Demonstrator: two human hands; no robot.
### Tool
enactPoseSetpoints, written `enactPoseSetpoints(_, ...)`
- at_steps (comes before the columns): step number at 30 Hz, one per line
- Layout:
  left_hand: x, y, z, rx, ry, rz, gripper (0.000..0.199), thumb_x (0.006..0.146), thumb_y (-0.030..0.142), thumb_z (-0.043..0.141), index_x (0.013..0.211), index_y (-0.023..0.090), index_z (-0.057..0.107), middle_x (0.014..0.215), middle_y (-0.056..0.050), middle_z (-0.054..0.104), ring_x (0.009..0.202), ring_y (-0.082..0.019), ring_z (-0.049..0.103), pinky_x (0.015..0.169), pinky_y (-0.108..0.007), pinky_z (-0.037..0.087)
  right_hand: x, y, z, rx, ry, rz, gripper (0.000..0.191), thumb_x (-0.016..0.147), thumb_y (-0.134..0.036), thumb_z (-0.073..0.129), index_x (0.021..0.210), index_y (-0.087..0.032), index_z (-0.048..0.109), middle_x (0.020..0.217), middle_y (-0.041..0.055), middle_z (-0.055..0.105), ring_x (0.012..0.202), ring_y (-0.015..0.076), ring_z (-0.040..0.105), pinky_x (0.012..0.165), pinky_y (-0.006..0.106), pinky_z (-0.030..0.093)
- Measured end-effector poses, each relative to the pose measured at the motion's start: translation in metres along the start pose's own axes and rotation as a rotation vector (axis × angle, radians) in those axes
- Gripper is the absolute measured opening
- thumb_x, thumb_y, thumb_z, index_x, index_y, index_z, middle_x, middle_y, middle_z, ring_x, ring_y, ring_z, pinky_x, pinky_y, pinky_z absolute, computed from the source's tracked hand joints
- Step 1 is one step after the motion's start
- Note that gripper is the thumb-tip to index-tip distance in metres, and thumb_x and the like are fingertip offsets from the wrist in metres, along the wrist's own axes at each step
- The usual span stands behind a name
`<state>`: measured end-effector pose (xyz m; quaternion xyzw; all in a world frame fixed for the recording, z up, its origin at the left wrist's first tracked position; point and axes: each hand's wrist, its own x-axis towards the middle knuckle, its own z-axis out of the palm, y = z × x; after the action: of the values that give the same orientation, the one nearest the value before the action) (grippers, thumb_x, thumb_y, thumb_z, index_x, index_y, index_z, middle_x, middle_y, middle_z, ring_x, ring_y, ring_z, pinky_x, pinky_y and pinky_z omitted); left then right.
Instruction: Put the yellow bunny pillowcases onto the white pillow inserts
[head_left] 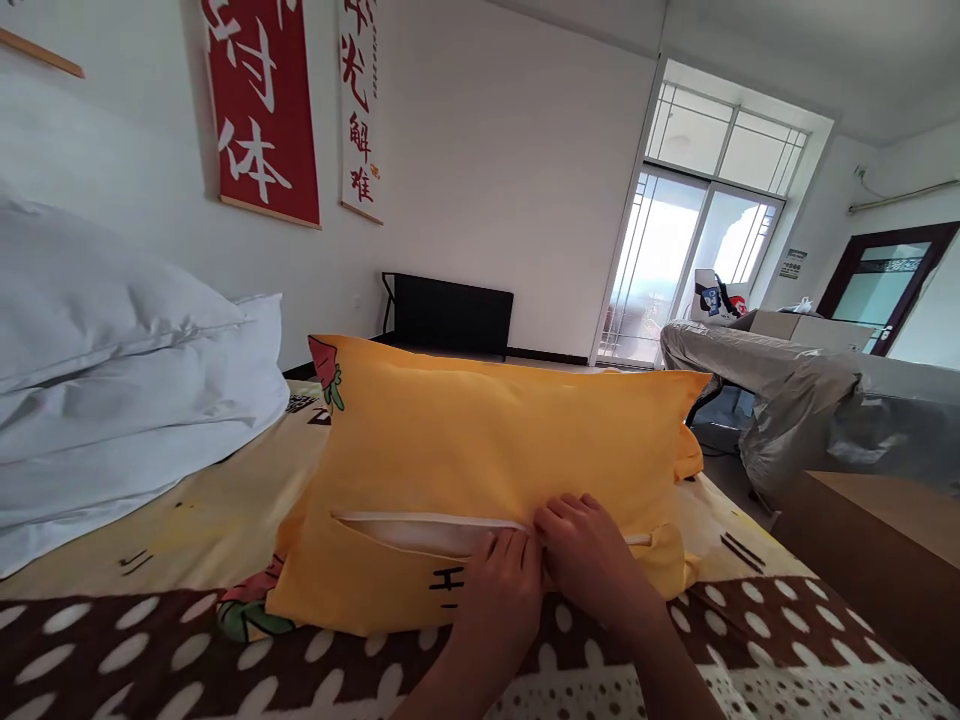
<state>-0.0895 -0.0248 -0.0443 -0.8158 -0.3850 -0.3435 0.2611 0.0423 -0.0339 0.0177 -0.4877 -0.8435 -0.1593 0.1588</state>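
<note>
A yellow pillowcase (450, 430) with a pillow inside lies on the patterned bedspread (255, 455). Along its lower front runs a long slit, and the white pillow (427, 535) shows through the left part of it. My left hand (506, 580) is closed on the slit's edge near the middle. Right beside it, my right hand (581, 545) has its fingers curled on the same edge, closed too. The fingertips of both hands press into the cloth, so the exact bit they pinch is hidden. More yellow fabric lies under the pillowcase.
White pillows (135, 370) are stacked at the left. A cardboard box (877, 560) stands at the right, near furniture under grey plastic sheeting (795, 390). A black panel (454, 310) is by the far wall.
</note>
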Motion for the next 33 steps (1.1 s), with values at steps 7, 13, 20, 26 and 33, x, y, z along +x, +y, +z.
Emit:
enactPoseSetpoints(7,0.004,-0.007,-0.012,-0.01,-0.223,-0.085,0.022,0.079,0.001,0.04,0.075,0.015,0.058,0.075,-0.005,0.058,0.071,-0.023,0.053,0.068,-0.037,0.036,-0.01,0.019,0.027,0.173,0.07,-0.067,0.015,0.081,-0.006,0.048,0.077,-0.02,0.051,0.076,0.0007,0.057,0.071,0.0149,0.049,0.063,0.026,0.03)
enactPoseSetpoints(13,0.009,-0.026,-0.04,0.081,-0.37,-0.243,0.026,0.081,0.002,0.037,0.077,0.014,0.06,0.076,-0.007,0.062,0.076,-0.024,0.058,0.074,-0.038,0.037,-0.005,0.027,0.031,0.299,0.121,-0.036,0.017,0.063,-0.004,0.047,0.068,-0.02,0.045,0.065,-0.0034,0.048,0.062,0.012,0.041,0.06,0.024,0.027)
enactPoseSetpoints(20,0.011,-0.05,-0.064,0.156,-0.614,-0.352,0.034,0.08,-0.001,0.029,0.086,0.01,0.06,0.077,-0.012,0.066,0.079,-0.028,0.064,0.079,-0.042,0.038,0.0,0.023,0.051,0.266,0.215,-0.017,0.013,0.065,-0.008,0.046,0.063,-0.02,0.042,0.062,-0.0013,0.048,0.061,0.0136,0.039,0.061,0.025,0.027)
enactPoseSetpoints(26,0.007,-0.07,-0.079,0.097,-0.681,-0.359,0.036,0.075,-0.005,0.029,0.085,0.01,0.059,0.082,-0.012,0.068,0.079,-0.028,0.066,0.08,-0.043,0.04,0.003,0.01,0.042,0.112,0.075,-0.006,0.018,0.063,-0.004,0.047,0.072,-0.02,0.049,0.071,0.0012,0.058,0.067,0.0156,0.049,0.063,0.027,0.03)
enactPoseSetpoints(33,-0.003,-0.083,-0.074,-0.008,-0.652,-0.21,0.028,0.073,-0.002,0.036,0.087,0.011,0.057,0.084,-0.012,0.067,0.079,-0.027,0.064,0.079,-0.043,0.042,0.04,-0.036,0.0,0.005,-0.029,-0.073,0.011,0.075,-0.009,0.05,0.077,-0.018,0.055,0.08,0.005,0.063,0.073,0.0166,0.057,0.065,0.028,0.034)
